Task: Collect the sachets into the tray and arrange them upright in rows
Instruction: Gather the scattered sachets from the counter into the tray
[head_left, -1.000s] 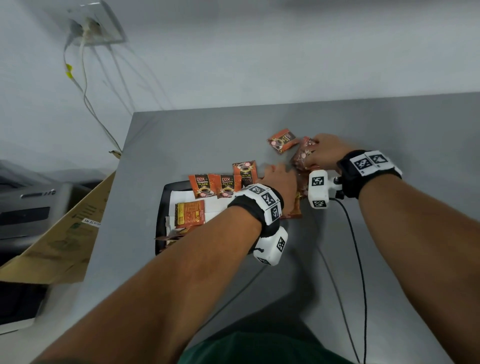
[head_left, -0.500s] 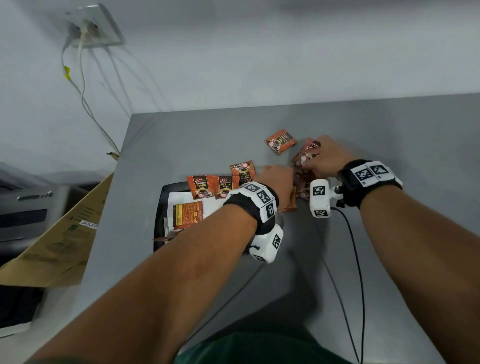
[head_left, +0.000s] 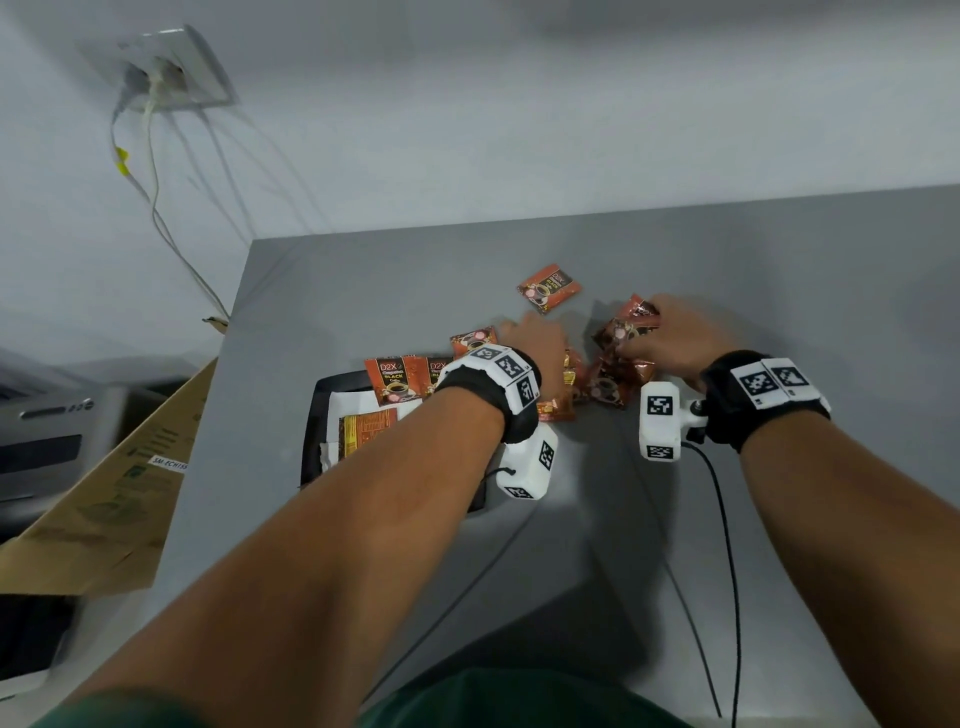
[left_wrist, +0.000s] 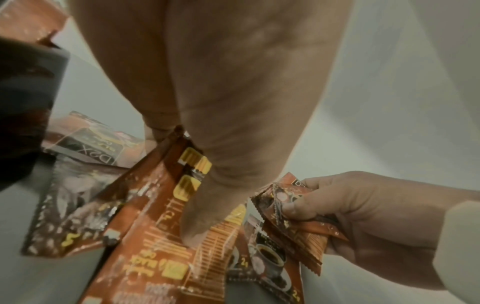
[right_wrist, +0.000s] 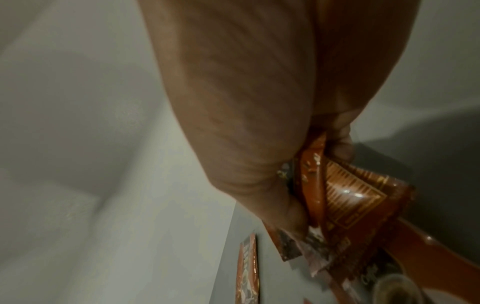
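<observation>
A black tray (head_left: 318, 415) with a white liner sits left of centre. Orange sachets (head_left: 390, 381) lean upright along its far edge, and one lies flat (head_left: 363, 430) inside. My left hand (head_left: 530, 344) is just right of the tray, and its thumb (left_wrist: 197, 224) and fingers pinch a sachet (left_wrist: 155, 246) from the loose pile (head_left: 605, 387). My right hand (head_left: 662, 330) grips a bundle of several sachets (right_wrist: 345, 195) above that pile. A lone sachet (head_left: 548, 287) lies farther back.
The grey table (head_left: 779, 291) ends at a white wall behind. A cardboard box (head_left: 104, 499) and a grey machine (head_left: 47, 431) stand off its left edge. Black cables (head_left: 727, 545) run across the near part of the table.
My right hand has drawn slightly toward me with its bundle. My left hand has stayed over the pile beside the tray.
</observation>
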